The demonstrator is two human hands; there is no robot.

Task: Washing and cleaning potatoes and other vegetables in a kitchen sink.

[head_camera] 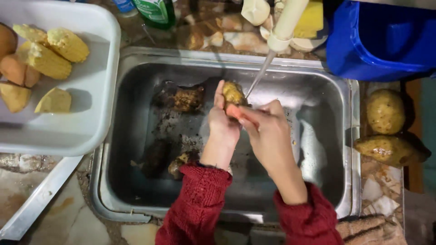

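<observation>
Over the steel sink (136, 68), my left hand (222, 124) grips a small muddy yellowish root vegetable (233, 93) under a thin stream of water (257, 81) from the white tap (285, 25). My right hand (268, 131) presses against the same vegetable from the right, fingers curled at its orange lower end. Both arms wear dark red knitted sleeves. Several dirty pieces lie on the sink floor, one near the back (187, 98) and others at the left front (156, 156).
A white tub (91, 122) at the left holds cut corn cobs (50, 56) and orange-yellow pieces. Two washed potatoes (385, 111) lie on the counter right of the sink. A blue bucket (377, 41) stands at the back right, a green bottle (156, 11) behind the sink.
</observation>
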